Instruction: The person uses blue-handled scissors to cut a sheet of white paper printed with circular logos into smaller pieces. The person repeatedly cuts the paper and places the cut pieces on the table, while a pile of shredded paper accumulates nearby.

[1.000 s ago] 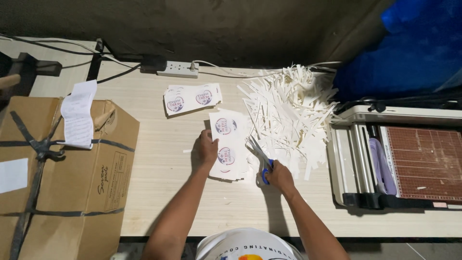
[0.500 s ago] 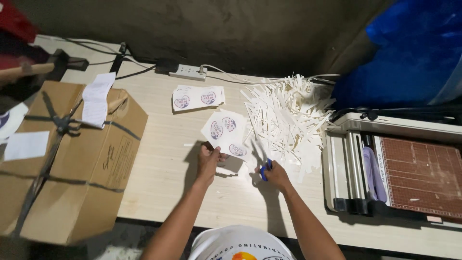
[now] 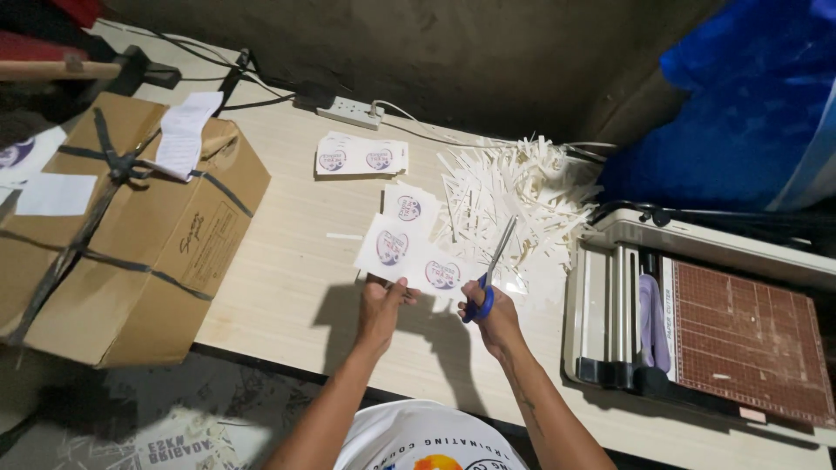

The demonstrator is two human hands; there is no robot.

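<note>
My left hand point(image 3: 380, 306) pinches the near edge of a white sheet point(image 3: 413, 260) printed with round purple and red labels, lifted off the table. My right hand point(image 3: 493, 314) grips blue-handled scissors point(image 3: 490, 271), whose blades point up and away just right of the sheet. Another printed sheet point(image 3: 409, 205) lies flat on the table behind the held one.
A stack of printed label sheets point(image 3: 360, 157) lies farther back, a heap of white paper strips point(image 3: 515, 197) to its right. A paper cutter point(image 3: 697, 317) stands at right, a strapped cardboard box point(image 3: 122, 233) at left, a power strip point(image 3: 350, 112) by the wall.
My left hand has picked the label sheet up off the table and turned it sideways. My right hand has raised the scissors beside it. The view has swung left and down.
</note>
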